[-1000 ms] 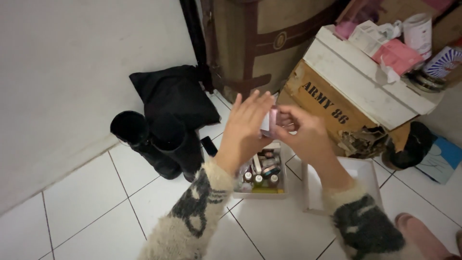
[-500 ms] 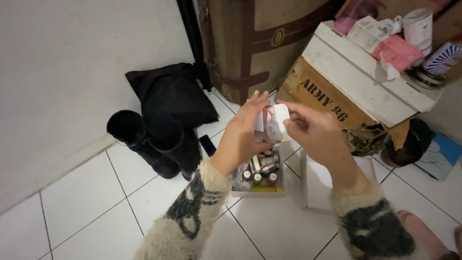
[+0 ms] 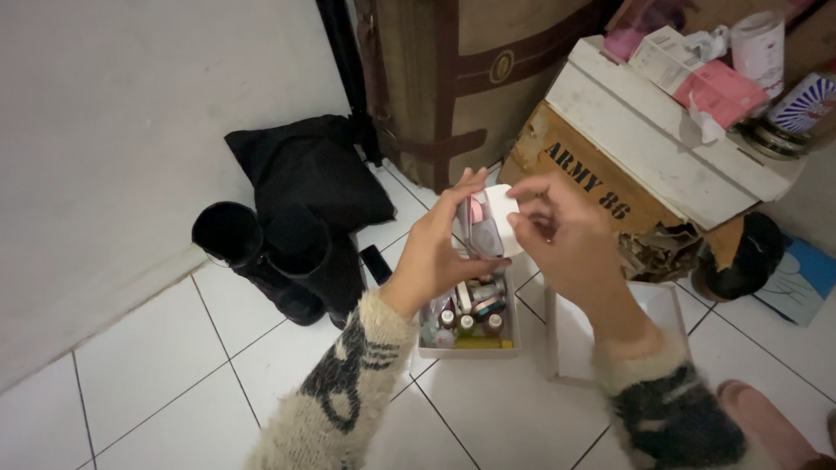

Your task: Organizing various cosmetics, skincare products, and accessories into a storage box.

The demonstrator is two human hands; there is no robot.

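Both my hands meet over the box (image 3: 468, 348) of small bottles. My left hand (image 3: 438, 252) grips a compact (image 3: 482, 228), apparently open; my right hand (image 3: 562, 237) pinches its white lid (image 3: 502, 207).

White floor tiles (image 3: 157, 365) meet a plain white wall (image 3: 131, 104). 2 black boots (image 3: 270, 252) and a black bag (image 3: 305, 170) stand beside a brown wooden crate (image 3: 610, 187).

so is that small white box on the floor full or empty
Full: the small white box is packed with little bottles and tubes standing close together below the left hand.
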